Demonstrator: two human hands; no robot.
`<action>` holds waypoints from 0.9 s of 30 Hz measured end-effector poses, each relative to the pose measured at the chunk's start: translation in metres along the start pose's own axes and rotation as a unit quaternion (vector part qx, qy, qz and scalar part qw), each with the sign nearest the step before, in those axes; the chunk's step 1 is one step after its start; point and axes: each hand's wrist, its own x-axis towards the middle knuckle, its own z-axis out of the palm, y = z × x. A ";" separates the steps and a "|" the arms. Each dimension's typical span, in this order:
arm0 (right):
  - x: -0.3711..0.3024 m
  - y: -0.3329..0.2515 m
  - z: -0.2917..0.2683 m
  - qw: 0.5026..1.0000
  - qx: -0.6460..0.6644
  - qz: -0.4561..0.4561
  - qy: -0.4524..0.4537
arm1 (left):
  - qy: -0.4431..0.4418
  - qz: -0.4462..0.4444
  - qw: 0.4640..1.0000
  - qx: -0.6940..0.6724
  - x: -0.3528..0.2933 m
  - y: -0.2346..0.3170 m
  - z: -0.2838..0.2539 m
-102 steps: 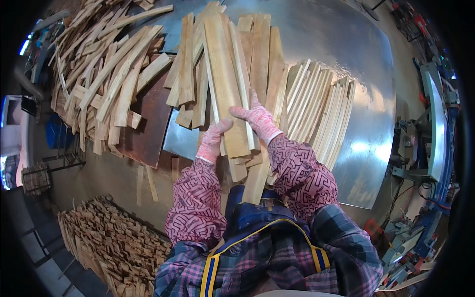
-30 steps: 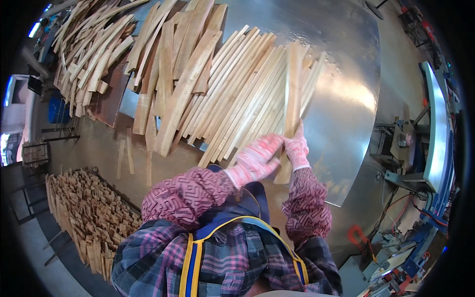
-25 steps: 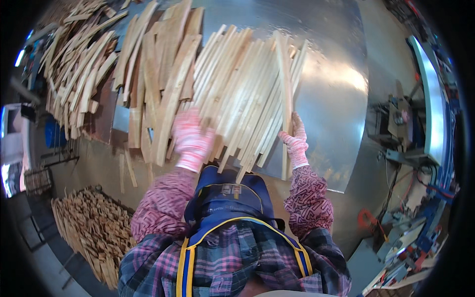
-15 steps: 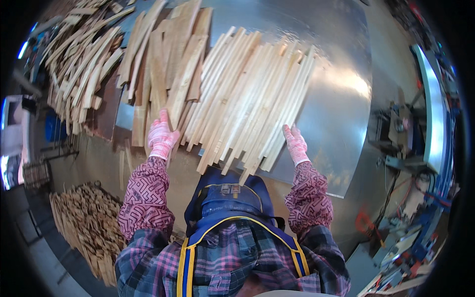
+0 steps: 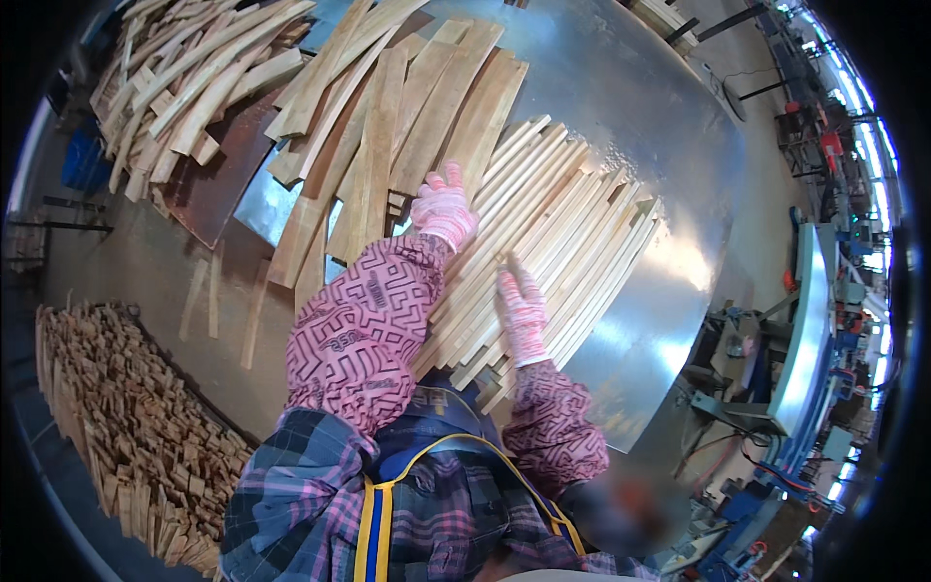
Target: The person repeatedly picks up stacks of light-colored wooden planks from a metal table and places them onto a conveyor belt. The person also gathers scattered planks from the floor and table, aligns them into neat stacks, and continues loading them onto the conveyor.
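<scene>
A row of narrow pale wooden strips (image 5: 572, 252) lies side by side on a shiny metal tabletop (image 5: 621, 107). Wider wooden boards (image 5: 427, 126) lie loosely overlapped to their left. My left hand (image 5: 444, 211), in a pink and white knit glove, is at the near end of a wide board, beside the strips' left edge. Its fingers are apart, and what lies beneath the palm is hidden. Over the near part of the strips is my right hand (image 5: 524, 308), gloved alike, fingers stretched out and nothing visible in them. Contact with the strips is hard to judge.
Rough curved wood offcuts (image 5: 194, 87) are heaped at the far left. A large stack of short wood pieces (image 5: 136, 436) stands at lower left. Along the right runs machinery with a long metal guard (image 5: 800, 330), with cables and hoses near it.
The view has turned, so the wood sits differently in it. My left hand has gone right and up along the wide boards; my right hand has come from the strips' right edge over them.
</scene>
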 end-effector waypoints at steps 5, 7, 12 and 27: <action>-0.008 -0.011 0.039 0.998 0.008 0.053 -0.028 | -0.097 0.014 0.984 -0.147 0.029 -0.039 -0.011; -0.013 -0.033 0.043 0.993 0.068 0.090 -0.030 | -0.114 0.055 0.957 -0.262 0.010 -0.043 -0.033; -0.002 -0.057 0.040 0.979 0.180 0.017 -0.097 | -0.213 0.181 0.793 -0.541 -0.081 -0.049 -0.025; -0.085 0.048 -0.277 0.951 -0.045 0.119 0.281 | -0.017 0.045 0.998 0.037 -0.035 -0.089 0.050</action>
